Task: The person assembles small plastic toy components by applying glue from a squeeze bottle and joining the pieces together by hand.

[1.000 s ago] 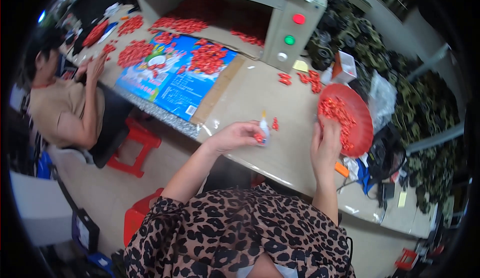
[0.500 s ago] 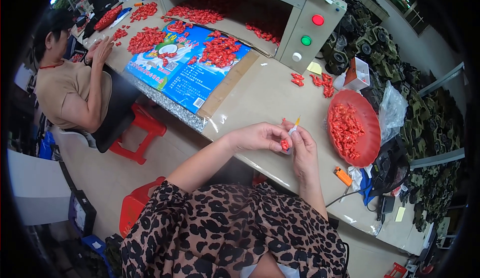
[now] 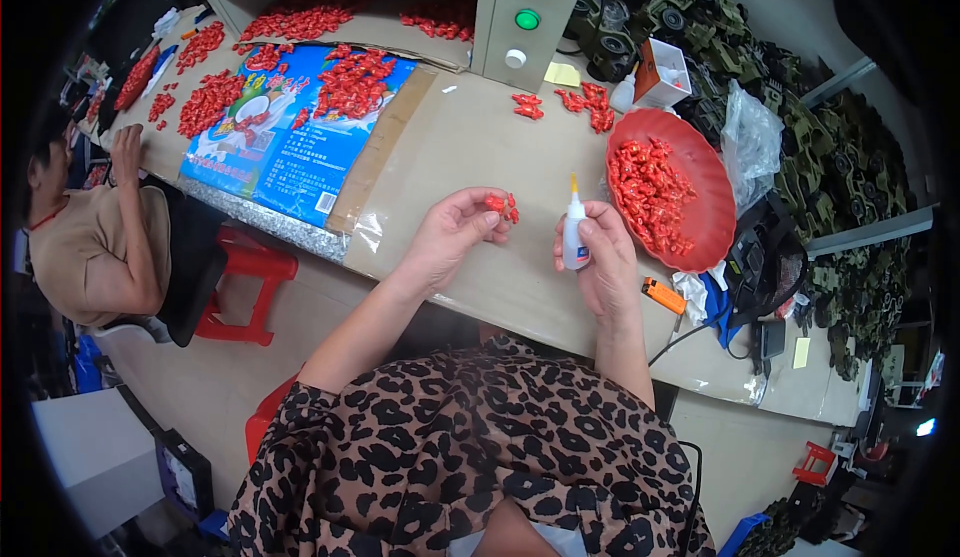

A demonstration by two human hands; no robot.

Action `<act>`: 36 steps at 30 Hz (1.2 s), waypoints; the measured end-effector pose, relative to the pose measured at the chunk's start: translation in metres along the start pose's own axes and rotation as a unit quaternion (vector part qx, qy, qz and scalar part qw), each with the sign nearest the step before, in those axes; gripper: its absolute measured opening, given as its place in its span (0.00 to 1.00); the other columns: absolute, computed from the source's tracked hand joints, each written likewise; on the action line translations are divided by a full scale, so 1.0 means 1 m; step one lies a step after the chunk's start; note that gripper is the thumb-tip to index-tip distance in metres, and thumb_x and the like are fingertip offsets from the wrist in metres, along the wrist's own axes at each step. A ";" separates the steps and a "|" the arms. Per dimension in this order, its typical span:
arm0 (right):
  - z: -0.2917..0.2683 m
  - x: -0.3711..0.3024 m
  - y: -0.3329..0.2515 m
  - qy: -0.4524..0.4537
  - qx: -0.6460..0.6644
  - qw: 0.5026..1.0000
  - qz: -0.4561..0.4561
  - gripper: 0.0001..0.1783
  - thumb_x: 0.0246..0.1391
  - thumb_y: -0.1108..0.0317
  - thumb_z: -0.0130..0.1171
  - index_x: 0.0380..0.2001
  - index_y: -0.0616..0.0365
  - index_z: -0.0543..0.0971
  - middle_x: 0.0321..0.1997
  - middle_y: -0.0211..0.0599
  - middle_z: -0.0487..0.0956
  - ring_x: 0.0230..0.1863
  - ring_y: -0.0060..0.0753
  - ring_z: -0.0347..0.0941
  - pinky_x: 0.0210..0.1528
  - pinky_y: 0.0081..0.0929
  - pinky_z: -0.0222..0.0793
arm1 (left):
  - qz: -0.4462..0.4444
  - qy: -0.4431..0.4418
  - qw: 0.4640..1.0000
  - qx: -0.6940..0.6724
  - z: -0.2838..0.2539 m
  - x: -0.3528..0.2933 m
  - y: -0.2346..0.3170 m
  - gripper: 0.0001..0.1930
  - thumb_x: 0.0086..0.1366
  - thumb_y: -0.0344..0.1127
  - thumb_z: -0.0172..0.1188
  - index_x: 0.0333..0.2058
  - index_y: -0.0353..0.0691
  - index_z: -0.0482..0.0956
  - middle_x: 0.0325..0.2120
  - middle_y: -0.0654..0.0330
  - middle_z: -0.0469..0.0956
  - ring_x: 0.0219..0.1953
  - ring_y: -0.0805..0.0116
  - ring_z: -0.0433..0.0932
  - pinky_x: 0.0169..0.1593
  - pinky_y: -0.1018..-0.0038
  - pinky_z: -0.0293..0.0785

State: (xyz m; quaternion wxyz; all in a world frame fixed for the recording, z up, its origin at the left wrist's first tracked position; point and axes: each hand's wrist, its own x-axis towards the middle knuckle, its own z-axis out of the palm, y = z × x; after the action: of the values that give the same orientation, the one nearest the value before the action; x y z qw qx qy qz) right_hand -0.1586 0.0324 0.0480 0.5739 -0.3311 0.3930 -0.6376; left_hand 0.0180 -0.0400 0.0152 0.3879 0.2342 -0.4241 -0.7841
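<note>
In the fingertips of my left hand (image 3: pixel 452 235) is a small red plastic piece (image 3: pixel 503 207), pinched between thumb and fingers above the table edge. My right hand (image 3: pixel 608 267) grips a small squeeze bottle (image 3: pixel 575 229), translucent white with a thin yellowish tip pointing up. Bottle and piece are apart. Just right of that hand lies a red scalloped bowl (image 3: pixel 722 219) heaped with similar red pieces (image 3: pixel 655 192). A few more loose red pieces (image 3: pixel 590 105) sit beyond the bowl on the tabletop (image 3: pixel 455 157).
A grey machine with buttons (image 3: pixel 525 52) stands at the back, red pieces inside it. Left of centre lies a blue printed cardboard sheet (image 3: pixel 290 172) bearing piles. An orange lighter (image 3: pixel 664 295) and a clear plastic bag (image 3: pixel 750 142) flank the bowl. Another person (image 3: pixel 95 247) sits at far left.
My hands have moved apart: the left took the red piece leftward and up, while the bottle stayed upright in my right hand. The view has shifted, so the table appears farther left.
</note>
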 end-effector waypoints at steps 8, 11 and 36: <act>-0.011 -0.007 0.008 0.053 0.080 0.995 0.029 0.13 0.47 0.71 0.53 0.37 0.61 0.66 0.30 0.37 0.71 0.23 0.23 0.68 0.21 0.15 0.62 | 0.023 0.020 0.999 0.014 0.009 -0.002 -0.009 0.12 0.57 0.26 0.51 0.40 0.33 0.66 0.33 0.59 0.71 0.35 0.72 0.72 0.40 0.77 0.70; -0.020 -0.008 0.019 0.063 0.083 0.994 -0.021 0.16 0.45 0.69 0.56 0.39 0.58 0.67 0.28 0.32 0.71 0.23 0.21 0.64 0.21 0.14 0.56 | 0.024 0.020 0.999 0.005 0.012 -0.004 -0.012 0.11 0.56 0.25 0.51 0.39 0.34 0.66 0.33 0.59 0.71 0.35 0.72 0.72 0.40 0.77 0.70; 0.008 -0.012 0.029 0.082 -0.123 0.969 -0.200 0.12 0.49 0.70 0.52 0.34 0.63 0.64 0.35 0.37 0.66 0.29 0.21 0.65 0.30 0.16 0.62 | 0.058 0.015 0.998 0.038 0.010 -0.010 -0.021 0.09 0.57 0.23 0.49 0.37 0.33 0.63 0.34 0.55 0.71 0.37 0.70 0.73 0.43 0.76 0.69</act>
State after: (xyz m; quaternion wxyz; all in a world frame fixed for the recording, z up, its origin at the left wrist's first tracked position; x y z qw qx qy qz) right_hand -0.1365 0.0424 0.0264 0.3556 -0.4173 0.4402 -0.7110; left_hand 0.0082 -0.0201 0.0033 0.4296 0.2356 -0.4605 -0.7402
